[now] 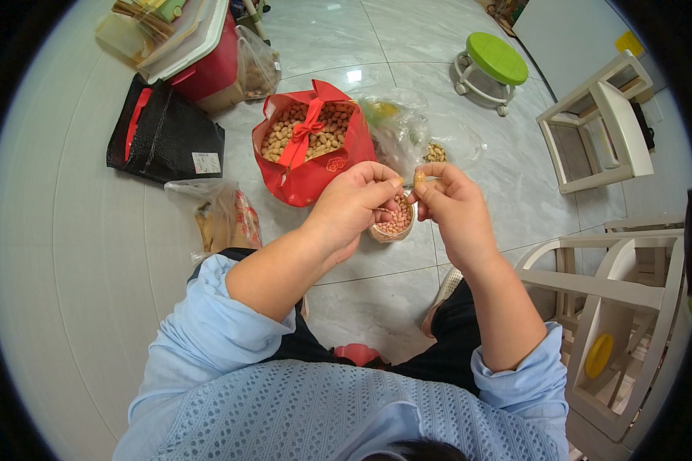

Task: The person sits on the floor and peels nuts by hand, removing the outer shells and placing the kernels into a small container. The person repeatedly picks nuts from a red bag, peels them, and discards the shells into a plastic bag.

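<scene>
My left hand [354,199] pinches what looks like a piece of peanut shell between thumb and forefinger. Close beside it, my right hand [450,199] holds a peanut shell piece [420,177] between thumb and fingers. Just below and between the hands stands a round clear container [393,237] of shelled pink peanuts [401,216], partly hidden by my left hand. Beyond my left hand is a red bag [346,178] with a ribbon bow, filled with unshelled peanuts [277,138]. Clear plastic bags [398,132] lie right of it, near a small heap of shells or peanuts [435,152].
On the left are a black insulated bag [173,135], a plastic bag with contents [219,216] and a red bin with a white lid [210,63]. A green wheeled stool [497,57] stands far right, with white wooden chairs [600,285] nearer.
</scene>
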Demonstrator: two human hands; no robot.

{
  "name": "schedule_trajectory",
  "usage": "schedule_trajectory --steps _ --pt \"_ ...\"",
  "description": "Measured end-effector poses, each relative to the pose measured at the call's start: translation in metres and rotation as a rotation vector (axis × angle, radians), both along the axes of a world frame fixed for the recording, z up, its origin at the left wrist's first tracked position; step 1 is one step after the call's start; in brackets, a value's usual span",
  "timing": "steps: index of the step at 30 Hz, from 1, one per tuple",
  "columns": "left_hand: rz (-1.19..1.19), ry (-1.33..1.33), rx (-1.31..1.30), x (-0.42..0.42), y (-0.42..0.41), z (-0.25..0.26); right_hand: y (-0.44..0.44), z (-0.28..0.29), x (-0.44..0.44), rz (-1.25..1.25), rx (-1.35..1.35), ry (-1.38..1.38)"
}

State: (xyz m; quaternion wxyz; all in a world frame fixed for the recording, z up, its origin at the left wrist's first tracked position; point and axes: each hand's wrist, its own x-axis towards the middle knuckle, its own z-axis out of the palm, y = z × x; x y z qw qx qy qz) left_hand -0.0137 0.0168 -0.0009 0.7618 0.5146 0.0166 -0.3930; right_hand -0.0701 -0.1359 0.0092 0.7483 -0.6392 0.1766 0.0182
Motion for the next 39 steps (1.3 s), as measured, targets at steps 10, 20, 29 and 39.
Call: schedule_trajectory --steps 10,20,29,39 --pt "-0.128 -0.121 0.146 -0.001 0.000 0.006 0.006 0.000 -0.007 0.151 -0.231 -0.106" --pt "-0.130 -0.162 0.092 -0.001 -0.001 0.005 0.004 0.004 -0.008 0.152 -0.004 -0.054" --pt "-0.067 -0.065 0.017 0.001 -0.004 0.001 -0.001 0.009 -0.007 0.112 0.272 0.023" --pt "-0.069 -0.082 0.197 0.006 -0.005 -0.001 -0.021 0.006 -0.004 -0.088 0.310 -0.020"
